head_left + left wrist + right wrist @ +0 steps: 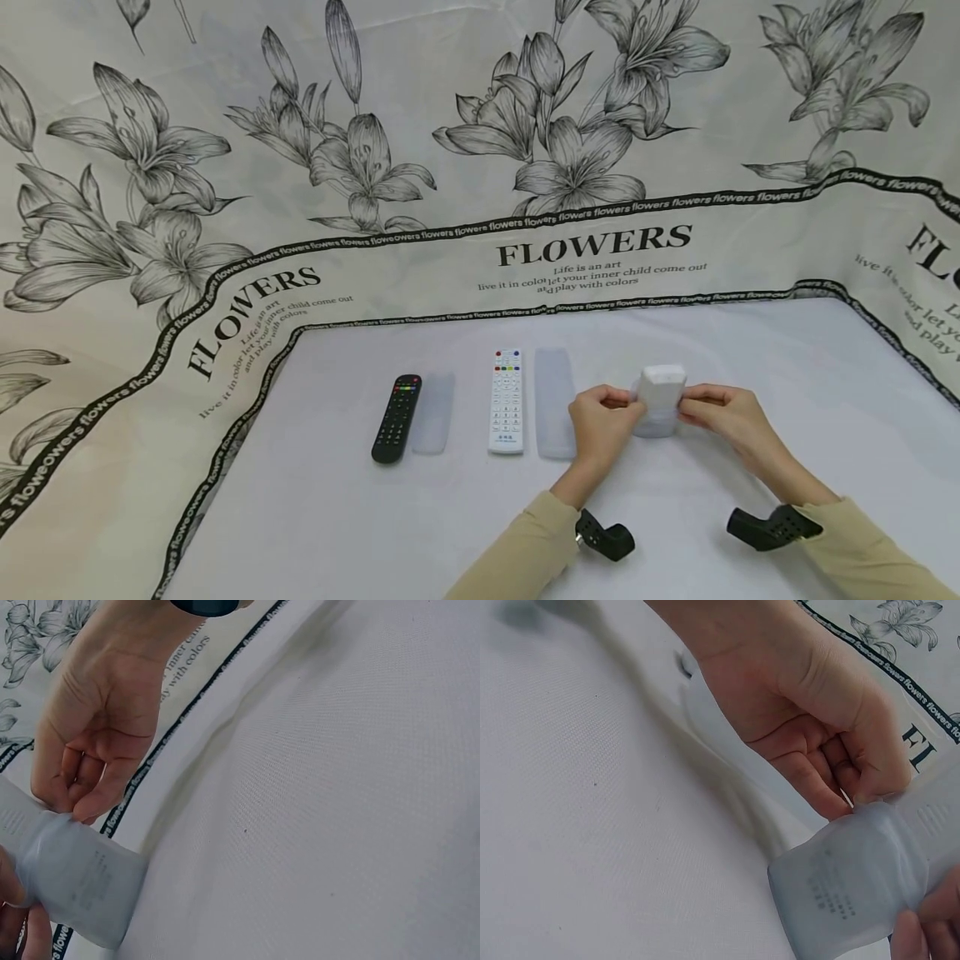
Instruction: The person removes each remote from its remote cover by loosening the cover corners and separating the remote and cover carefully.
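A white remote control (663, 385) stands tilted up, with one end inside a translucent, soft sleeve-like cover (655, 427). My left hand (606, 425) pinches the cover's rim from the left, thumb and fingers bent. From the right side my right hand (729, 417) pinches the rim too. In the left wrist view the right hand (101, 742) grips the edge of the cover (86, 877), bunched around the remote (15, 810). The right wrist view has the left hand (810, 712) at the cover's edge (847, 877); printed marks show faintly through the cover.
Left of the hands lie a black remote (397, 419), a translucent cover (433, 414), a white remote (506, 402) and a longer translucent cover (554, 400). They rest on a white tablecloth (337, 525). A flower-printed cloth (420, 279) rises behind the table.
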`<state>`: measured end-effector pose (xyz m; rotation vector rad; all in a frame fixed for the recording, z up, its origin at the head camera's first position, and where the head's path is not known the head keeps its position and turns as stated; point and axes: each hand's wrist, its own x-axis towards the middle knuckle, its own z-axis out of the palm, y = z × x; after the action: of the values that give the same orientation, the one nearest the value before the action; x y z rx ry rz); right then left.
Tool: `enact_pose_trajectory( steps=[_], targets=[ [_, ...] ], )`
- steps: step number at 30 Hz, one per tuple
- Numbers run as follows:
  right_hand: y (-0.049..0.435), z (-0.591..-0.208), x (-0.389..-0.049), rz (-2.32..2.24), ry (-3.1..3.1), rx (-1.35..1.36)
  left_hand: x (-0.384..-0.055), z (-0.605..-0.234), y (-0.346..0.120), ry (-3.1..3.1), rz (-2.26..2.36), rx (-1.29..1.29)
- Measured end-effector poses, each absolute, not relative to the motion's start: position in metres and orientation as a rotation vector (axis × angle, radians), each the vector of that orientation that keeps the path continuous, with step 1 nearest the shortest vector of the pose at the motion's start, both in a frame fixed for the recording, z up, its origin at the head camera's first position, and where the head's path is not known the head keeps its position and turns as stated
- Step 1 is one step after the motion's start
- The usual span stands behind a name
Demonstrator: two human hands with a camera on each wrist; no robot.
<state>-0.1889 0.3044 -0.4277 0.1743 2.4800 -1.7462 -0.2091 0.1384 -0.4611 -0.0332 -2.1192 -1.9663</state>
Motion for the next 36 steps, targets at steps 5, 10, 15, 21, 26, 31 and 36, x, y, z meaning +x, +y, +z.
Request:
enact_pose_trajectory(
  steps=[5, 10, 15, 21, 26, 31, 36],
  targets=[
    [0.304, -0.429, -0.189, -1.751, 2.474, 0.184, -0.208, -0.461, 0.139, -2.133, -1.939, -0.044],
    [0.305, -0.43, -0.192, -1.732, 2.46, 0.206, -0.206, -0.46, 0.138, -2.144, -1.885, -0.058],
    [0.307, -0.433, -0.195, -1.708, 2.435, 0.225, -0.206, -0.462, 0.139, -2.152, -1.854, -0.062],
    [0.309, -0.437, -0.196, -1.731, 2.405, 0.212, -0.206, -0.465, 0.139, -2.168, -1.833, -0.064],
    [0.31, -0.439, -0.194, -1.773, 2.373, 0.21, -0.204, -0.464, 0.139, -2.181, -1.814, -0.057],
    [0.311, -0.44, -0.192, -1.775, 2.36, 0.225, -0.202, -0.463, 0.139, -2.194, -1.816, -0.061],
    [0.312, -0.439, -0.191, -1.759, 2.355, 0.209, -0.202, -0.464, 0.137, -2.216, -1.833, -0.073]
  ],
)
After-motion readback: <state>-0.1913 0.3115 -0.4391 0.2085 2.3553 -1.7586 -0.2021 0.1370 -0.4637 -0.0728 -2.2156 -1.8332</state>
